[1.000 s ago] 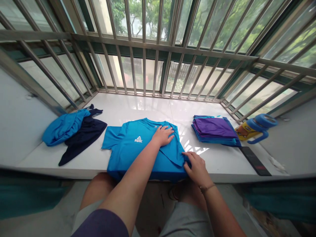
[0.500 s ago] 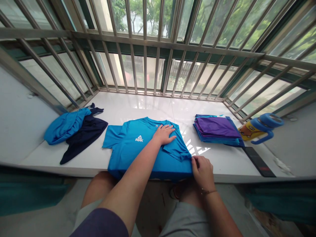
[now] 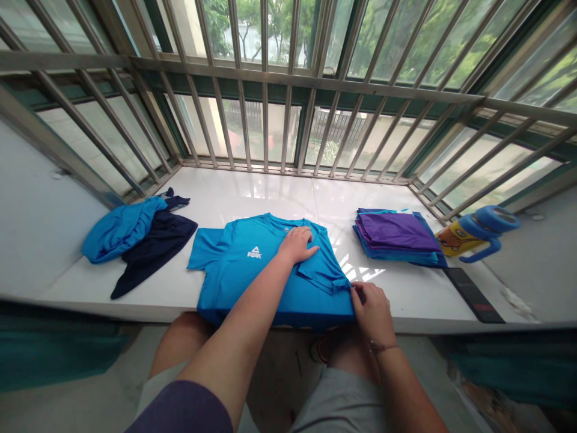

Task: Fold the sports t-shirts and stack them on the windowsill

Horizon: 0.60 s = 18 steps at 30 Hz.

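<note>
The left hand (image 3: 297, 245) lies flat, fingers together, pressing the blue T-shirt (image 3: 252, 270) onto the white surface (image 3: 270, 195) near its front edge, pinning the folded-in sleeve. The right hand (image 3: 373, 313) pinches the shirt's right edge; pulling it taut would likely keep the fold straight. A folded stack (image 3: 396, 237) sits further right.

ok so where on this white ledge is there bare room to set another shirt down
Bare white marble ledge runs along the window bars, behind the bright blue PEAK t-shirt. A narrower strip lies between it and the folded purple-and-blue stack. Crowded: crumpled blue and navy clothes on the left, yellow-and-blue bottle on the right.
</note>
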### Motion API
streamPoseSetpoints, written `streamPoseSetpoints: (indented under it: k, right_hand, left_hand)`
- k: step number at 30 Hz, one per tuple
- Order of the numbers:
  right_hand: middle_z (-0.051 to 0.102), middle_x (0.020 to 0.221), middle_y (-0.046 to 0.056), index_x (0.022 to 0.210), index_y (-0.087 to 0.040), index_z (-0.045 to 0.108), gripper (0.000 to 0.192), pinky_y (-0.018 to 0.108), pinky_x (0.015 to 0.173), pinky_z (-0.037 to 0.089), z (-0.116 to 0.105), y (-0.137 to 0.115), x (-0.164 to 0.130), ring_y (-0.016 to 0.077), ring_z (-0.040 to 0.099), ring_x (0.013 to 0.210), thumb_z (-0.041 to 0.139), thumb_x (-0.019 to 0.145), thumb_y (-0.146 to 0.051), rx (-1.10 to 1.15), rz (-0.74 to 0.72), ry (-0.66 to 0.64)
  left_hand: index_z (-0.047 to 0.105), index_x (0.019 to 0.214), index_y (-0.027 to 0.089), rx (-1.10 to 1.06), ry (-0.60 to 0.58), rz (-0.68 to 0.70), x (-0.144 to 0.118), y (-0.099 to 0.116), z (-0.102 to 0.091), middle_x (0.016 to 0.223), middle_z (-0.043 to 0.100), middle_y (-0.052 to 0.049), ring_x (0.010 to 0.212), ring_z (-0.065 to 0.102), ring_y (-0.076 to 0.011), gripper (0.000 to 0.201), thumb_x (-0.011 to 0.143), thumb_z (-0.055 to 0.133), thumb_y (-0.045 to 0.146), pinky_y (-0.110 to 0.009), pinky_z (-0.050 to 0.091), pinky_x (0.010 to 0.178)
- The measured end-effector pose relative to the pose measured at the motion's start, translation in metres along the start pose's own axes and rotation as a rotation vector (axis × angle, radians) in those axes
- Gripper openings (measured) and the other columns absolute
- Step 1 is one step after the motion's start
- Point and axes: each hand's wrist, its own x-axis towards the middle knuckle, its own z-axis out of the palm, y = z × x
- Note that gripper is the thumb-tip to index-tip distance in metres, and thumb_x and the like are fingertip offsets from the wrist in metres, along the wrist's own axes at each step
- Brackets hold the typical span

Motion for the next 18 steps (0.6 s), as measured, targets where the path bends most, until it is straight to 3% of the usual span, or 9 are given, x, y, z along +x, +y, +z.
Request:
streamPoseSetpoints:
  k: [3, 6, 9, 11, 13, 15, 18]
  right_hand:
    - [0.076, 0.107, 0.014, 0.109, -0.023, 0.074, 0.026, 0.050, 0.094, 0.053, -0.003, -0.005, 0.000, 0.0336, 0.068, 0.102, 0.052, 0.104, -0.037, 0.017, -0.023, 0.058]
    - [0.074, 0.122, 0.017, 0.123, -0.022, 0.073, 0.028, 0.054, 0.106, 0.052, -0.008, -0.019, -0.004, 0.0356, 0.067, 0.118, 0.056, 0.105, -0.033, 0.007, -0.158, 0.126]
    - [0.073, 0.135, 0.015, 0.139, -0.024, 0.072, 0.035, 0.051, 0.112, 0.052, -0.008, -0.036, -0.004, 0.0334, 0.067, 0.127, 0.060, 0.106, -0.031, 0.031, -0.372, -0.024]
    - [0.073, 0.139, 0.014, 0.144, -0.025, 0.071, 0.038, 0.048, 0.109, 0.055, -0.005, -0.043, 0.002, 0.0319, 0.069, 0.125, 0.058, 0.108, -0.030, 0.061, -0.422, -0.150]
    - [0.076, 0.131, 0.014, 0.137, -0.025, 0.075, 0.035, 0.048, 0.103, 0.058, -0.003, -0.047, 0.010, 0.0319, 0.071, 0.117, 0.055, 0.109, -0.031, 0.072, -0.373, -0.222]
    - [0.079, 0.115, 0.012, 0.119, -0.025, 0.080, 0.030, 0.047, 0.098, 0.058, -0.004, -0.047, 0.022, 0.0310, 0.072, 0.107, 0.053, 0.110, -0.034, 0.111, -0.307, -0.277]
    - [0.078, 0.104, 0.010, 0.101, -0.025, 0.079, 0.032, 0.043, 0.093, 0.059, -0.010, -0.043, 0.040, 0.0284, 0.072, 0.100, 0.055, 0.108, -0.045, 0.318, -0.167, -0.298]
  left_hand:
    - [0.074, 0.101, 0.026, -0.011, 0.020, 0.009, 0.001, -0.003, 0.001, 0.152, 0.069, -0.007, 0.143, 0.060, -0.0278, 0.015, 0.102, 0.073, 0.041, -0.045, 0.046, 0.127]
    - [0.075, 0.096, 0.025, -0.020, 0.029, 0.009, 0.002, -0.005, 0.001, 0.148, 0.072, -0.006, 0.140, 0.062, -0.0261, 0.012, 0.103, 0.070, 0.034, -0.043, 0.048, 0.125]
    - [0.076, 0.095, 0.025, -0.034, 0.041, 0.009, 0.002, -0.005, 0.001, 0.144, 0.074, -0.006, 0.137, 0.064, -0.0259, 0.014, 0.103, 0.070, 0.035, -0.043, 0.049, 0.124]
    - [0.077, 0.094, 0.025, -0.044, 0.051, 0.006, 0.001, -0.004, 0.001, 0.144, 0.074, -0.006, 0.137, 0.065, -0.0268, 0.016, 0.103, 0.070, 0.037, -0.044, 0.050, 0.125]
    - [0.078, 0.093, 0.025, -0.057, 0.055, 0.008, 0.001, -0.004, 0.001, 0.143, 0.075, -0.007, 0.136, 0.066, -0.0272, 0.020, 0.104, 0.068, 0.039, -0.044, 0.050, 0.125]
    - [0.078, 0.094, 0.025, -0.071, 0.052, 0.011, 0.003, -0.004, 0.001, 0.140, 0.077, -0.007, 0.134, 0.068, -0.0262, 0.024, 0.106, 0.064, 0.039, -0.042, 0.051, 0.123]
    - [0.080, 0.101, 0.025, -0.086, 0.050, 0.005, 0.006, -0.007, 0.001, 0.134, 0.080, -0.007, 0.131, 0.070, -0.0249, 0.029, 0.110, 0.055, 0.035, -0.040, 0.052, 0.120]
